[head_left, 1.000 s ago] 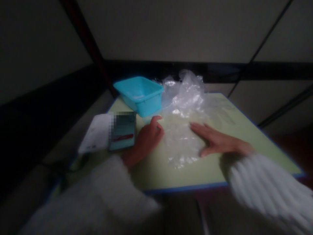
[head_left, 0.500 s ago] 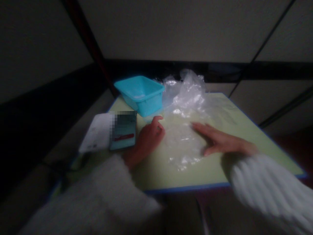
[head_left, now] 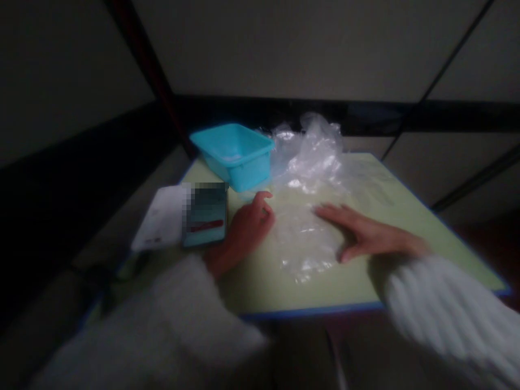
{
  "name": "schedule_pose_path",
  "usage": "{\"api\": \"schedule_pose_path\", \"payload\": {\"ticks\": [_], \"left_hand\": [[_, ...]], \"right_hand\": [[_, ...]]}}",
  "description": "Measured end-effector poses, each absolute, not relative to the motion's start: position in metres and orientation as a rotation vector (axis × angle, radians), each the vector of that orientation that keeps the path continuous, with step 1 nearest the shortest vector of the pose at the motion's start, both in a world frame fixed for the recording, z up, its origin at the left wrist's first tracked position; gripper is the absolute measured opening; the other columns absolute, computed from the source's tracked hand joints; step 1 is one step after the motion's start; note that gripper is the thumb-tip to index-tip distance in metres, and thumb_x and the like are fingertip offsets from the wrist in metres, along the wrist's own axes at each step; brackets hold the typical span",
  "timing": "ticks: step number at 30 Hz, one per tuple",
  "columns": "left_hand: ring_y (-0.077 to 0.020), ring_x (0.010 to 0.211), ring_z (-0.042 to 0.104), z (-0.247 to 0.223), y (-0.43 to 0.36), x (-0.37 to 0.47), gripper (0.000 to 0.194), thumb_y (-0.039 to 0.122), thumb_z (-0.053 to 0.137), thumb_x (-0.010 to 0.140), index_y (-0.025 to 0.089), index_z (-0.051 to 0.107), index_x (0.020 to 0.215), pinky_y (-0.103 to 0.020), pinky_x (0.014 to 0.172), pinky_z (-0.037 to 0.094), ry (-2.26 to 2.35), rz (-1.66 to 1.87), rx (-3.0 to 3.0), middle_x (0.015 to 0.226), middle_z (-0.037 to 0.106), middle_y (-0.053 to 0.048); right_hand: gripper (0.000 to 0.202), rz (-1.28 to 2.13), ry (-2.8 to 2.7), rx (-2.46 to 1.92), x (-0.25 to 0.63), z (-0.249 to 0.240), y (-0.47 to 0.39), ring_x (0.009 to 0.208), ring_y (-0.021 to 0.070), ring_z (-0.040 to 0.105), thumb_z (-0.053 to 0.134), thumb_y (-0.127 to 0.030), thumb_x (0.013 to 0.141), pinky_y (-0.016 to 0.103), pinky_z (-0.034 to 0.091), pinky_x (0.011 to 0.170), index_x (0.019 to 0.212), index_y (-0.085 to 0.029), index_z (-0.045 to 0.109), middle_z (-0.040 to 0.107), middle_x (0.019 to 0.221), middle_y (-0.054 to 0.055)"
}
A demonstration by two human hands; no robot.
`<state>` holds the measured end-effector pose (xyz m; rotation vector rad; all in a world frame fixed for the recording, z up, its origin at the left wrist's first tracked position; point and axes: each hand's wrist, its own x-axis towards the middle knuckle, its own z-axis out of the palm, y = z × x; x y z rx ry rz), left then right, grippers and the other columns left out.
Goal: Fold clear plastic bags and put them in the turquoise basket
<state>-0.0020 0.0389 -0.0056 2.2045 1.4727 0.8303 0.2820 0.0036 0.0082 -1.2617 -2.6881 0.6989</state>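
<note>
A clear plastic bag lies flat on the yellow-green table, between my hands. My right hand rests at the bag's right edge, thumb and fingers spread, holding nothing. Just left of the bag, my left hand is near the table top with its fingers curled and the index finger bent apart from the others; nothing shows in it. Behind the flat bag is a crumpled heap of clear plastic bags.
A turquoise basket stands at the back left of the table. At the left are a phone-like device with a lit screen and a white flat object. Panels and a dark ledge rise behind the table.
My right hand has shifted very slightly, its thumb a little lower. My left hand, the bags and the basket look unmoved apart from a slight shift of the view.
</note>
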Motion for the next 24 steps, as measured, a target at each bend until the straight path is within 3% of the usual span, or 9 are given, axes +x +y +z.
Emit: {"api": "schedule_pose_path", "payload": {"ticks": [7, 12, 17, 21, 24], "left_hand": [[-0.0166, 0.071, 0.067, -0.007, 0.039, -0.003, 0.031, 0.015, 0.046, 0.084, 0.018, 0.048, 0.115, -0.025, 0.059, 0.051, 1.421, 0.903, 2.194, 0.079, 0.068, -0.002], [-0.0183, 0.092, 0.066, -0.014, 0.038, -0.002, 0.032, 0.015, 0.047, 0.081, 0.016, 0.052, 0.113, -0.032, 0.080, 0.054, 1.261, 1.042, 2.277, 0.104, 0.067, -0.008], [-0.0256, 0.131, 0.043, -0.020, 0.022, 0.017, 0.054, 0.031, 0.053, 0.084, 0.009, 0.041, 0.132, -0.040, 0.109, 0.037, 1.101, 0.843, 2.507, 0.140, 0.046, -0.018], [-0.0265, 0.141, 0.026, -0.018, 0.005, 0.036, 0.074, 0.055, 0.043, 0.089, 0.005, 0.028, 0.141, -0.040, 0.116, 0.024, 0.976, 0.596, 2.697, 0.150, 0.029, -0.020], [-0.0270, 0.143, 0.019, -0.018, 0.001, 0.043, 0.081, 0.062, 0.034, 0.090, 0.000, 0.025, 0.141, -0.039, 0.118, 0.018, 0.929, 0.499, 2.783, 0.151, 0.025, -0.023]], "right_hand": [[0.095, 0.629, -2.674, -1.190, 0.281, 0.010, 0.002, 0.142, 0.0326, 0.016, 0.061, -0.064, 0.076, 0.057, 0.009, 0.114, 0.150, -0.023, 0.017, 0.022, 0.155, 0.012], [0.084, 0.428, -2.650, -1.106, 0.273, 0.004, 0.002, 0.141, 0.0303, 0.020, 0.046, -0.062, 0.087, 0.055, 0.014, 0.114, 0.150, -0.019, 0.015, 0.020, 0.154, 0.014], [0.086, 0.290, -2.679, -1.114, 0.261, -0.007, 0.005, 0.140, 0.0323, 0.023, 0.041, -0.066, 0.087, 0.055, 0.017, 0.113, 0.149, -0.012, 0.018, 0.022, 0.153, 0.019], [0.092, 0.289, -2.703, -1.100, 0.254, -0.015, 0.007, 0.141, 0.0319, 0.020, 0.040, -0.071, 0.084, 0.054, 0.017, 0.114, 0.149, -0.010, 0.018, 0.020, 0.154, 0.019], [0.094, 0.288, -2.744, -1.099, 0.251, -0.019, 0.006, 0.142, 0.0315, 0.017, 0.035, -0.073, 0.084, 0.054, 0.015, 0.115, 0.147, -0.005, 0.021, 0.021, 0.153, 0.022]]}}
